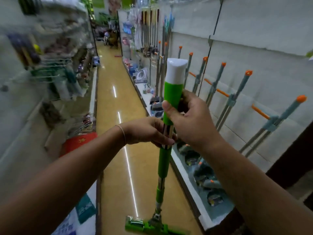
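Observation:
A green mop [164,164] stands upright in front of me in a shop aisle. Its handle has a white cap on top, green sleeves and a shiny metal shaft. Its green head [145,226] rests on the floor at the bottom of the view. My right hand [188,119] grips the upper green sleeve just below the white cap. My left hand [149,131] holds the metal shaft right beneath it, fingers wrapped round the far side.
On the right, a white shelf wall [254,48] carries a row of grey mops with orange tips [240,89], their heads lying on the low shelf. Racks of blurred goods [55,68] line the left. The yellow floor [118,92] runs between them.

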Available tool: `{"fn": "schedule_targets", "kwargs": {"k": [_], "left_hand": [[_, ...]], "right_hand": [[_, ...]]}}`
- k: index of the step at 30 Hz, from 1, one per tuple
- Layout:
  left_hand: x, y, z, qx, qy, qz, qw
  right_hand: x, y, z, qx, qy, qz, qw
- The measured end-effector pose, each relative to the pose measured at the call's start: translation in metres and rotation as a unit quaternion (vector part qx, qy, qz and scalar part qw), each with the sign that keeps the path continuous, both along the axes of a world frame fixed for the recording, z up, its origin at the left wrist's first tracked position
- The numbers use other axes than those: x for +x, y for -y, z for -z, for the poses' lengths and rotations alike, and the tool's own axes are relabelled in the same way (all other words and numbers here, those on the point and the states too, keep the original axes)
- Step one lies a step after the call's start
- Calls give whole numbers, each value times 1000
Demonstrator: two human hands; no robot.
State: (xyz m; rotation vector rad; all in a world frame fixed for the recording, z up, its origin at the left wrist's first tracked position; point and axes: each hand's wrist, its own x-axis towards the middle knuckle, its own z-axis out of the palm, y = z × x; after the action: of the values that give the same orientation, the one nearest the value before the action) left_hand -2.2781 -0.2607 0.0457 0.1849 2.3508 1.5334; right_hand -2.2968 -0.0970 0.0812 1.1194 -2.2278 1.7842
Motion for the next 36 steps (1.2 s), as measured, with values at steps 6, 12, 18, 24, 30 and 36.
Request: {"fn": "schedule_targets", "kwargs": {"k": [6, 12, 18, 24, 30, 36], "left_hand": [[7, 32, -11, 20, -32, -162, 986], [46, 64, -10, 29, -67, -325, 943], [79, 106, -26, -24, -74, -407, 910], [108, 149, -40, -62, -81, -456, 884], [140, 169, -42, -75, -150, -550, 818], [166, 175, -81, -125, -210, -676, 695]], "right_hand": [[-40, 50, -16, -18, -20, -133, 991], [-41, 117, -21, -45, -25, -269, 962], [-25, 184, -26, -70, -32, -364, 928], [-8, 235, -42, -85, -17, -440, 894], [14, 283, -59, -91, 9, -512, 854], [45, 323, -88, -90, 14, -589, 803]]}}
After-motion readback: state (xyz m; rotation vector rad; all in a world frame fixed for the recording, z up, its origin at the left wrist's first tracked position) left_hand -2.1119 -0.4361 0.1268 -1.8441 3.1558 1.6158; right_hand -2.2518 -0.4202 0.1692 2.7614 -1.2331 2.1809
